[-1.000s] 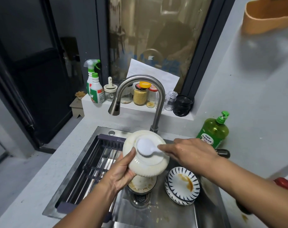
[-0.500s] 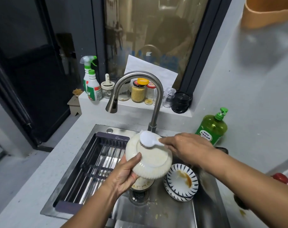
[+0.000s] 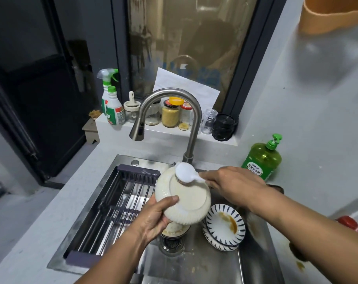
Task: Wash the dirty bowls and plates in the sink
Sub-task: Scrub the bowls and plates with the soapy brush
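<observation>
Head view, one item in work: cream ribbed bowl (image 3: 184, 199), turned so its underside faces the camera, held over the steel sink (image 3: 194, 269) — gripped by the left hand (image 3: 153, 220), thumb laid across the base ring, fingers wrapped under the lower side. Right hand (image 3: 233, 186), fingers closed around the handle of a white scrub brush (image 3: 185, 173); brush head pressed to the far edge of the bowl's base, just beyond the left thumb. Directly below the left hand: a second cream bowl (image 3: 175, 229), mostly hidden, sitting over the drain (image 3: 171, 243). Below the right wrist: a stack of blue-striped dishes (image 3: 225, 226), the top one smeared with brown sauce, resting on the sink floor just beside the held bowl. Left of the left hand: a dark drying rack (image 3: 120, 203) set across the sink. Beyond both hands: curved faucet (image 3: 169, 111), spout aimed down, no water visible. Beyond the right hand, on the counter: green dish-soap bottle (image 3: 263, 158) with a pump top. Further back, a ledge (image 3: 167, 131) carrying spray bottles and jars — contents too small to tell.
</observation>
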